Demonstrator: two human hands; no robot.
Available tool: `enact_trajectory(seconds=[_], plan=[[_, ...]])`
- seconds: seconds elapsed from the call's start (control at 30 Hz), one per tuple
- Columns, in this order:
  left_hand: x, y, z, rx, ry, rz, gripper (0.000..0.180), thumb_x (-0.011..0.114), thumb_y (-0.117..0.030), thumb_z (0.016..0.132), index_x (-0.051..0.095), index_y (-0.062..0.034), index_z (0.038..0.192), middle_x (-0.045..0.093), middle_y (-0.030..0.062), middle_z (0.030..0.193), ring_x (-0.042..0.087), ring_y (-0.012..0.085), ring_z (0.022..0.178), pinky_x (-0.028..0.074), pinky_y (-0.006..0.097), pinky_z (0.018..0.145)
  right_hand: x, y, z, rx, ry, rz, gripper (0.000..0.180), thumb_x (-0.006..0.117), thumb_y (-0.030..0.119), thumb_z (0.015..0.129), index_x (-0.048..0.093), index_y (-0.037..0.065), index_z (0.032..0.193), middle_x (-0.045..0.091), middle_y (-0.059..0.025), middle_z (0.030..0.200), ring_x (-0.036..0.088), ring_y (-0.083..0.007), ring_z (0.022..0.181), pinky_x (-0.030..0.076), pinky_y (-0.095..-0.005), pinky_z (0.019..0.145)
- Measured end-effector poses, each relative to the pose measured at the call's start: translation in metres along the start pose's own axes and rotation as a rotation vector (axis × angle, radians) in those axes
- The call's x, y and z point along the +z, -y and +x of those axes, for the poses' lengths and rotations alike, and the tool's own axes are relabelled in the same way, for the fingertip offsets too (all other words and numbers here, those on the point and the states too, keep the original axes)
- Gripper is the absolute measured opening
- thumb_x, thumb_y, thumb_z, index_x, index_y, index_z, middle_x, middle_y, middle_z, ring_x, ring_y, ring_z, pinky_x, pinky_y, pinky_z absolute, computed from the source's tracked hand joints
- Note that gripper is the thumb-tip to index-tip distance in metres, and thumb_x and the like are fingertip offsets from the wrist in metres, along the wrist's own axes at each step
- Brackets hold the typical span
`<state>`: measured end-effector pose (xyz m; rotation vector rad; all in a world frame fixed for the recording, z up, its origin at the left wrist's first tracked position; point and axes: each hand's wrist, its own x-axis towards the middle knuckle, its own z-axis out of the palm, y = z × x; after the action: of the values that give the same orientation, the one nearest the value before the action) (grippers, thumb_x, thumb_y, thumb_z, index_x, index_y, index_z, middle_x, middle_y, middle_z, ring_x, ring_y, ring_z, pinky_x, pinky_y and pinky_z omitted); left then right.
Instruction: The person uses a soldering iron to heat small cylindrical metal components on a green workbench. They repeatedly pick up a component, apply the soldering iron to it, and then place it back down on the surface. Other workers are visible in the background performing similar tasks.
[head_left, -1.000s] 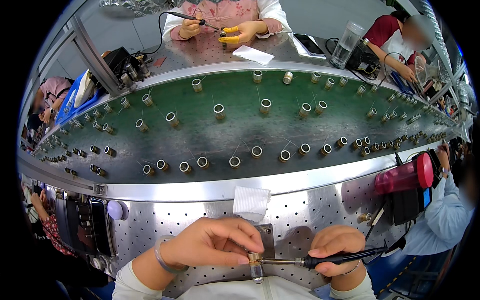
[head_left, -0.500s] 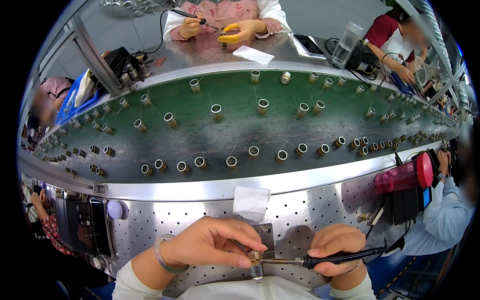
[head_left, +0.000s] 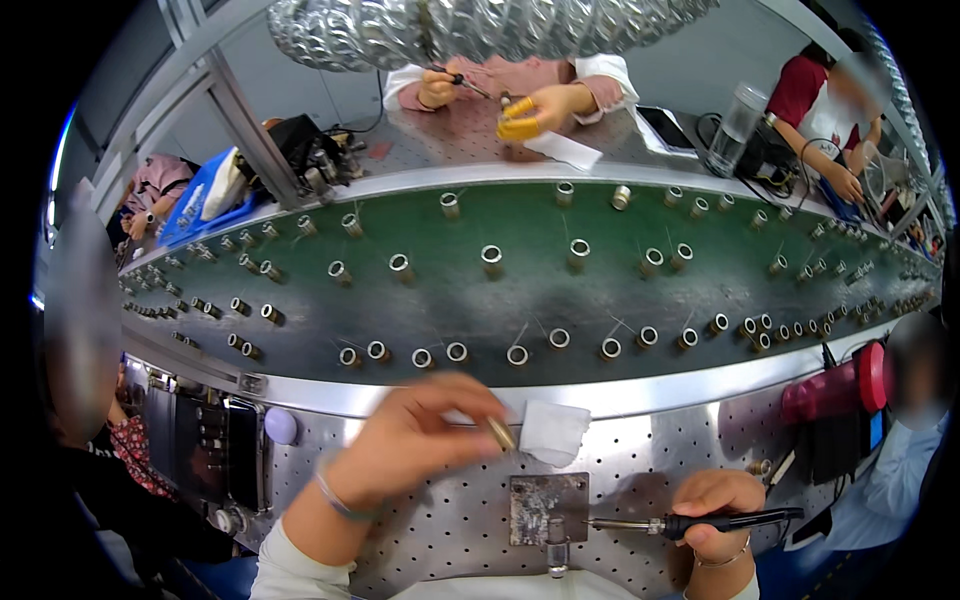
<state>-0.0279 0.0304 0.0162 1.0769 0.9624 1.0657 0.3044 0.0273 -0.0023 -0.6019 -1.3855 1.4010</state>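
My left hand (head_left: pixel 420 440) is raised near the front rail, blurred by motion, with its fingertips closed on a small brass-coloured metal cylinder (head_left: pixel 502 434). In my right hand (head_left: pixel 722 500) is a black-handled soldering iron (head_left: pixel 690 522), pointing left. Its tip lies over the right edge of a scorched square metal plate (head_left: pixel 535 500). Near that tip a short upright metal post (head_left: pixel 557 552) stands at the plate's front edge, with nothing on top of it. A folded white cloth (head_left: pixel 556 432) lies just right of the cylinder.
Beyond the rail runs a green conveyor belt (head_left: pixel 450 310) bearing many small metal cylinders with thin wires. A pink cup (head_left: pixel 830 390) stands right; a lilac round object (head_left: pixel 281 426) and black trays (head_left: pixel 185 445) lie left. Co-workers sit opposite and at both sides.
My left hand has lifted the cylinder off the post and carried it up and away toward the belt. The iron, still in my right hand, no longer touches it. The whole view has shifted.
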Motion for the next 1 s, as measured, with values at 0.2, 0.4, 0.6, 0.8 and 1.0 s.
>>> enact_trajectory(seconds=[0.2, 0.4, 0.6, 0.8, 1.0], plan=[[-0.182, 0.005, 0.008, 0.327, -0.87, 1.147, 0.026, 0.07, 0.006, 0.07, 0.065, -0.0011, 0.095, 0.06, 0.0098, 0.096, 0.059, 0.0175, 0.073, 0.053, 0.028, 0.067, 0.004, -0.001, 0.001, 0.04, 0.013, 0.025, 0.022, 0.079, 0.006, 0.066, 0.066, -0.006, 0.079, 0.065, -0.0146, 0.068, 0.063, -0.0234, 0.056, 0.051, -0.0304, 0.057], [-0.155, 0.004, 0.003, 0.373, -0.781, 1.322, 0.03, 0.077, -0.005, 0.065, 0.068, -0.0023, 0.094, 0.06, 0.0115, 0.101, 0.057, 0.0265, 0.093, 0.046, 0.036, 0.082, 0.002, -0.002, -0.002, 0.051, -0.009, -0.018, 0.022, 0.078, 0.006, 0.067, 0.067, -0.006, 0.081, 0.066, -0.0146, 0.068, 0.063, -0.0233, 0.057, 0.05, -0.0301, 0.057], [-0.093, 0.005, -0.01, 0.432, -0.558, 1.405, 0.028, 0.08, -0.006, 0.06, 0.07, -0.0038, 0.087, 0.059, 0.0111, 0.104, 0.051, 0.0314, 0.104, 0.041, 0.039, 0.089, 0.003, 0.0, 0.001, 0.054, 0.004, 0.021, 0.023, 0.078, 0.005, 0.067, 0.067, -0.007, 0.083, 0.066, -0.0149, 0.07, 0.063, -0.0232, 0.058, 0.05, -0.0301, 0.058], [-0.025, -0.007, -0.011, 0.264, -0.192, 0.882, 0.024, 0.079, -0.007, 0.068, 0.072, -0.0052, 0.091, 0.06, 0.0073, 0.104, 0.056, 0.023, 0.097, 0.044, 0.035, 0.085, 0.009, 0.001, 0.003, 0.046, -0.03, 0.062, 0.022, 0.077, 0.004, 0.068, 0.067, -0.008, 0.083, 0.066, -0.0157, 0.072, 0.063, -0.0229, 0.059, 0.05, -0.0299, 0.058], [0.027, 0.019, -0.004, -0.24, 0.445, -0.211, 0.03, 0.065, 0.005, 0.084, 0.066, 0.0032, 0.114, 0.055, 0.0107, 0.112, 0.055, 0.0167, 0.101, 0.046, 0.029, 0.085, 0.009, 0.001, 0.004, 0.057, -0.034, 0.105, 0.02, 0.075, 0.001, 0.07, 0.066, -0.008, 0.086, 0.067, -0.016, 0.073, 0.063, -0.0226, 0.062, 0.049, -0.0292, 0.057]])
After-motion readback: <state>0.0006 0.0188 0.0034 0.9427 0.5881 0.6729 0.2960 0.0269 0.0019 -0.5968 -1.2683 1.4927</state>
